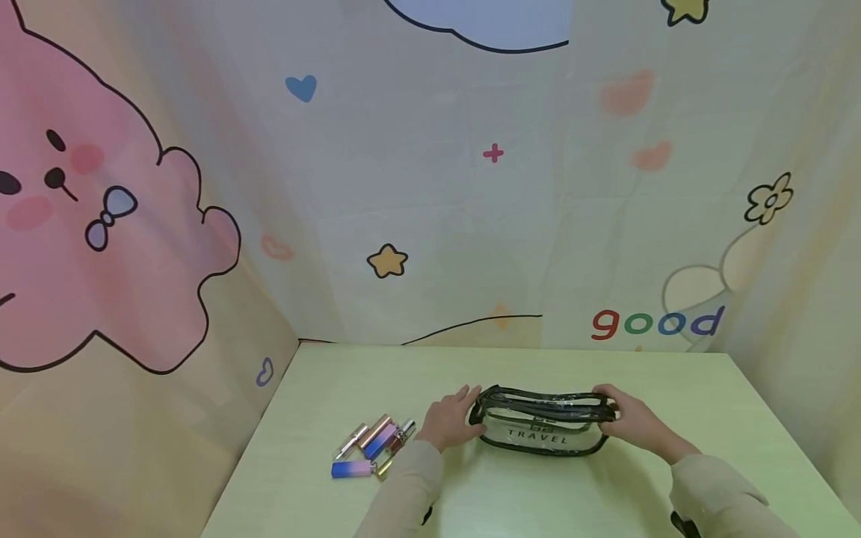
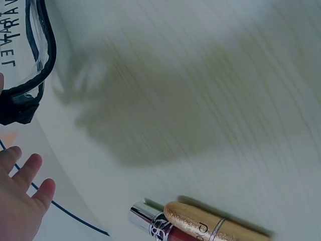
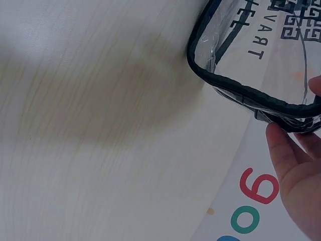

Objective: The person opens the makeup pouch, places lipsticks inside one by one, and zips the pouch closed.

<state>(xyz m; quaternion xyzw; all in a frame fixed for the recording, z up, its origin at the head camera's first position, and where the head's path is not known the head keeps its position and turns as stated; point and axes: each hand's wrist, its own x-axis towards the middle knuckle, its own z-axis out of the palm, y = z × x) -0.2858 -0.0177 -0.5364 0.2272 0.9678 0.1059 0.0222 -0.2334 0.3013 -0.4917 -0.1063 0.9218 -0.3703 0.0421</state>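
Note:
A clear toiletry bag (image 1: 545, 431) with black piping and the word TRAVEL is held upright by both hands, close over the table. My left hand (image 1: 447, 420) grips its left end, thumb at the front. In the left wrist view, the other fingers of the left hand (image 2: 20, 201) spread away from the black-edged corner. At the opposite end, my right hand (image 1: 635, 424) pinches the bag, thumb in front and fingers behind. The right wrist view shows fingertips of that hand (image 3: 301, 181) against the bag's black zipper edge (image 3: 251, 95).
Left of the left hand lies a loose group of several lip cosmetics, among them a pink-and-blue tube (image 1: 352, 469) and a gold-capped tube (image 2: 195, 221) beside a dark red one with a silver cap (image 2: 144, 215). A printed curtain (image 1: 437, 194) hangs behind the pale table (image 1: 538, 501).

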